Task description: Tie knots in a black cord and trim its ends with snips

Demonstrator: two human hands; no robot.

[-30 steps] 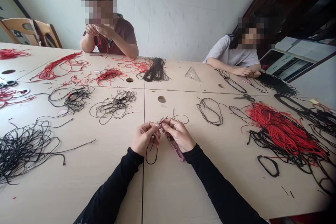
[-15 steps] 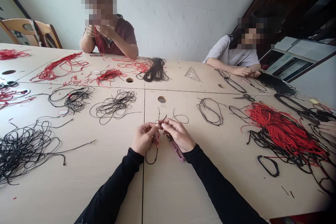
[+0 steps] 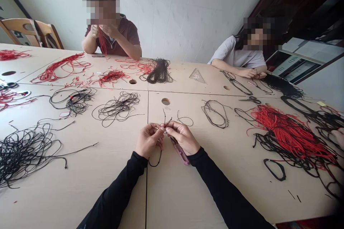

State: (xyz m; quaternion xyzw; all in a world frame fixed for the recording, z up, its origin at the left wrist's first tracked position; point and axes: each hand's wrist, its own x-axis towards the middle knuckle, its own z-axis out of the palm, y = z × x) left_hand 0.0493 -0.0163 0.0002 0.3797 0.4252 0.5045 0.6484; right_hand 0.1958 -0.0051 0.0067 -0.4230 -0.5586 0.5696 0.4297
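Note:
My left hand (image 3: pixel 149 139) pinches a thin black cord (image 3: pixel 154 166), whose loop hangs below the fingers over the table. From the other side, my right hand (image 3: pixel 183 136) pinches the same cord, fingertips nearly touching those of the left. Short cord ends stick up above both hands, and the crossing between the fingertips is partly hidden. Under my right palm sits a pair of pink thread snips (image 3: pixel 180 152); whether the hand grips it or it lies on the table, I cannot tell. A small curled black cord (image 3: pixel 185 118) lies just beyond my right hand.
Black cord bundles lie left (image 3: pixel 20 155) and ahead (image 3: pixel 118 107). A red cord heap (image 3: pixel 287 128) over black cord is at right, near black scissors (image 3: pixel 251 100). A clear triangle ruler (image 3: pixel 197 76) lies farther back. Two people sit opposite; another hand (image 3: pixel 338 136) shows at the right edge.
My hands stay nearly in place, with the left shifted slightly right and the cord ends tilted a little. The person opposite on the left has moved their hands slightly with red cord.

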